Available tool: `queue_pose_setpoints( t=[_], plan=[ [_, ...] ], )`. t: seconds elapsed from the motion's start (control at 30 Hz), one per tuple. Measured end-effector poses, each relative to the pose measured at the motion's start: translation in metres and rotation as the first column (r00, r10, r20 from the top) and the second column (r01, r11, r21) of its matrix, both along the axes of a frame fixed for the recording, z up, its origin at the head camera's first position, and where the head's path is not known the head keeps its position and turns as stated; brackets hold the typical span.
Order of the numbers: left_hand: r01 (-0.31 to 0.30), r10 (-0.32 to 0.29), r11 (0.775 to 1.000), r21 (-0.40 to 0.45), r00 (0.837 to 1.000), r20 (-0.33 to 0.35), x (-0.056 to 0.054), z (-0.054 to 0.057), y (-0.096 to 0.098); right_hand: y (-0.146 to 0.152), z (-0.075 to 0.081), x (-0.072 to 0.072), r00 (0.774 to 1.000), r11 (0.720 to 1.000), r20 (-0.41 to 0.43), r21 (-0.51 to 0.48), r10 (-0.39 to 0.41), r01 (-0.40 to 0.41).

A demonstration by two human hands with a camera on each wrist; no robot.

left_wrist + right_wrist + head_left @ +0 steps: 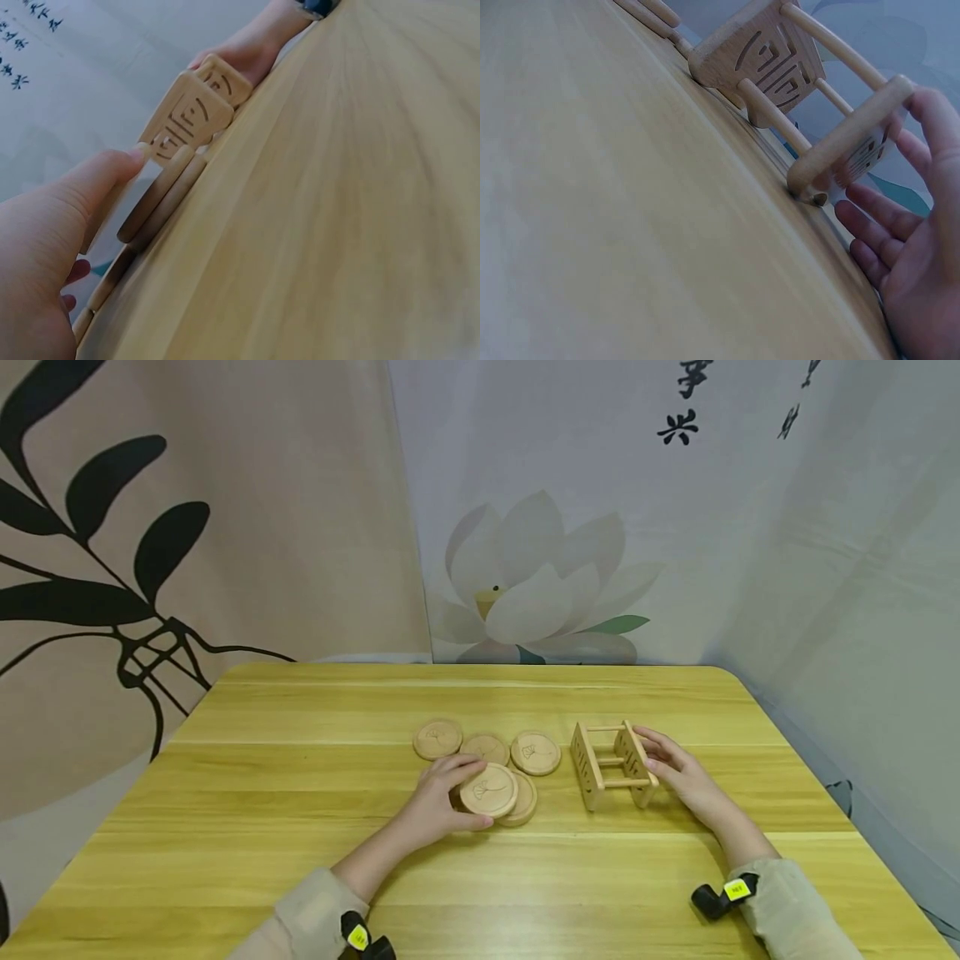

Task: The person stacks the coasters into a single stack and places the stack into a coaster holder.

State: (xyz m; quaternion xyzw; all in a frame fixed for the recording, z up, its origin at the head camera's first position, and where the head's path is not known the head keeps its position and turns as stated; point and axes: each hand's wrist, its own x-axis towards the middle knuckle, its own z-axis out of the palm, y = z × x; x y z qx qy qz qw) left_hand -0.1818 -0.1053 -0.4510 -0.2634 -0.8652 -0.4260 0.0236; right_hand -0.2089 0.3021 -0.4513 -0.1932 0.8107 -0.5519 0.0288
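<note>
**L hand [433, 804] grips engraved round pale-wood disc [487, 790]; R hand [686, 778] at pale-wood slotted rack [587, 767]**

Writing: black Chinese characters [678, 428] top R of pale cloth backdrop [540, 418]; 事 & 兴 readable, others cut off or too slanted to make out. Yellow label [737, 889] on R wrist's black device & another yellow label [357, 937] on L one, print too small to read. Discs carry a thin-line leaf-like motif.

Hands: L thumb & fingers curled round opp. edges of its disc, partly apart w/ disc btwn. R fingers loosely bent, touching rack's outer R panel; can't tell if it actually grips.

Positions: held disc is w/in L hand, overlapping another pale-wood disc [527, 804] in head view. Three more round pale-wood discs [536, 752] lie just beyond, on yellowish wood-grain table [285, 827]. Rack (two cut-out panels joined by rods) stands upright btwn discs & R hand.
</note>
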Motion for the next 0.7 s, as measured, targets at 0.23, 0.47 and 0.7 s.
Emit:
queue_pose_setpoints(
  t=[0.23,0.47,0.7],
  plan=[
    [0.006,-0.006,1.0,-0.012,1.0,-0.008,-0.002,-0.002,0.005,0.0,0.0,-0.001,1.0,1.0,0.008,0.004,0.01,-0.01],
    [0.01,-0.01,1.0,-0.024,1.0,0.003,-0.003,-0.001,0.011,0.0,0.0,-0.001,1.0,1.0,0.013,-0.004,0.009,-0.009],
    [0.03,-0.031,0.999,-0.028,0.999,-0.03,-0.005,-0.003,0.017,0.002,-0.002,-0.001,1.0,1.0,0.006,-0.02,0.013,-0.013]
  ],
)
